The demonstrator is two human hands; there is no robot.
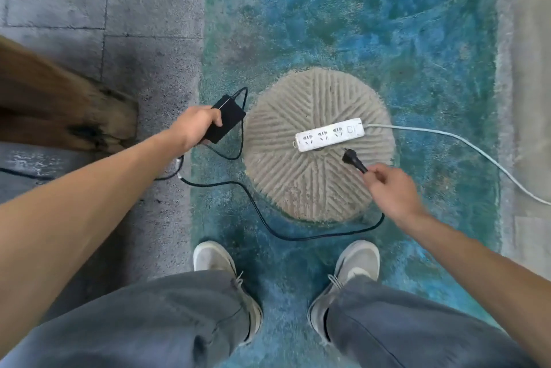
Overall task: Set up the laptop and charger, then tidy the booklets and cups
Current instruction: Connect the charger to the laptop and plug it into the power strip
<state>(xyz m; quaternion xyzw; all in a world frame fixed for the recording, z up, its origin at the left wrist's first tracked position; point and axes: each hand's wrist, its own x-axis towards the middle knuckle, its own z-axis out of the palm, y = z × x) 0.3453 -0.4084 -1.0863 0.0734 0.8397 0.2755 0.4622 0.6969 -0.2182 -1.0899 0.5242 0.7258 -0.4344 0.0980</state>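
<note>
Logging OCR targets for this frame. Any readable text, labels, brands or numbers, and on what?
No readable text anywhere.
Power strip: sockets and a switch only; no print legible.
Charger brick in the left hand: plain black face, any label hidden or too blurred.
Plug pinched by the right hand: no marking visible.
Shoes: a pale side mark, not lettering.

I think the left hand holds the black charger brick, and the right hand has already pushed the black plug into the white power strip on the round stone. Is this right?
Not quite. The head view shows the plug is not yet in the power strip: the right hand pinches it just beside the strip, above the round stone, and all the sockets are free. The left hand does hold the black charger brick.
</note>
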